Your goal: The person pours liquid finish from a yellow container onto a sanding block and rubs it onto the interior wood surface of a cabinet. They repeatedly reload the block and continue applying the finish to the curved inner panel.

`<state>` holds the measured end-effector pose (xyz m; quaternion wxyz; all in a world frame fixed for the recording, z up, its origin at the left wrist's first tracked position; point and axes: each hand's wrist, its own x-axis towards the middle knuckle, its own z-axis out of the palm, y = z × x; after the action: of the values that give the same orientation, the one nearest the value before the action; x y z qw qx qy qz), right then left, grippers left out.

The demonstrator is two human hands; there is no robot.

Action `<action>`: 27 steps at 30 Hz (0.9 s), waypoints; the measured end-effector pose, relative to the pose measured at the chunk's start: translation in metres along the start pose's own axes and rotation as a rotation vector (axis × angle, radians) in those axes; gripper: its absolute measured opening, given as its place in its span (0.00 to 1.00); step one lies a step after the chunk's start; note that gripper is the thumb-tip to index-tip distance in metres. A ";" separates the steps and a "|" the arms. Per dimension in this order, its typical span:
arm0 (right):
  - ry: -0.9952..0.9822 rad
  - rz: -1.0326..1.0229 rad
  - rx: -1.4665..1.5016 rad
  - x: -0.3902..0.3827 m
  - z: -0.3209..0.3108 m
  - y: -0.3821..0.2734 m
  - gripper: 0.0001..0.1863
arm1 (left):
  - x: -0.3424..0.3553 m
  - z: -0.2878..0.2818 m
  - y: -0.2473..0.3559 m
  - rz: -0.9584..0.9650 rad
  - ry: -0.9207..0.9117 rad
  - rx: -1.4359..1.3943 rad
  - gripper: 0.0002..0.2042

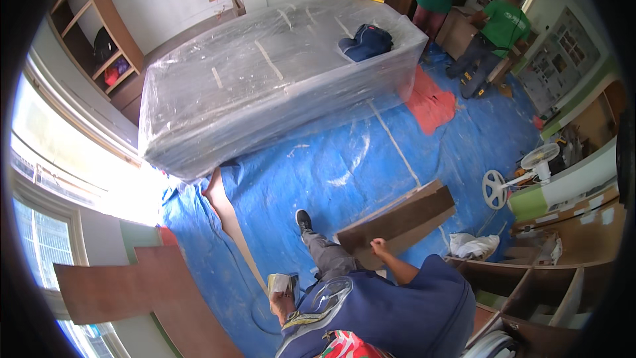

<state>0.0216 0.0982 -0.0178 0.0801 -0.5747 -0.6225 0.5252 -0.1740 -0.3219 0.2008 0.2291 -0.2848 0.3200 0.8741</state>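
My left hand (pixel 281 303) hangs low by my left side, its fingers closed on a pale, boxy thing (pixel 281 283) with a whitish top; its exact kind is too small to tell. On the right, my right hand (pixel 379 246) is closed in front of a long dark brown wooden panel (pixel 414 217). Whether those fingers grip anything is hidden. The panel lies at a slant by my legs, with a lighter wooden edge along its far side.
Blue sheeting (pixel 331 166) covers the floor. Ahead stands a large plastic-wrapped block (pixel 232 79) with a dark blue bag (pixel 366 42) on it. Brown boards (pixel 152 285) stand left, a shelf frame (pixel 517 285) and white fan (pixel 540 156) right. Several people are at the back.
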 end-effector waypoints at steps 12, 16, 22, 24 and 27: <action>0.099 0.187 0.291 0.125 0.060 -0.180 0.21 | 0.213 0.282 0.063 0.228 -0.359 1.062 0.19; 0.185 0.180 0.459 0.140 0.054 -0.258 0.27 | 0.260 0.380 0.073 0.344 -0.457 1.175 0.04; 0.520 0.143 0.456 0.126 0.025 -0.239 0.33 | 0.342 0.491 0.054 0.352 -0.608 1.449 0.06; 0.690 0.276 0.480 0.117 0.024 -0.215 0.34 | 0.360 0.519 0.037 0.404 -0.815 1.792 0.10; 0.921 0.501 0.481 0.084 0.060 -0.187 0.35 | 0.386 0.559 0.017 0.058 -0.873 1.762 0.17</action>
<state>-0.1665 0.1712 0.0530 0.3446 -0.8396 -0.2315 0.3503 -0.6629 0.1357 0.3132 0.4361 0.3436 0.7513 0.3567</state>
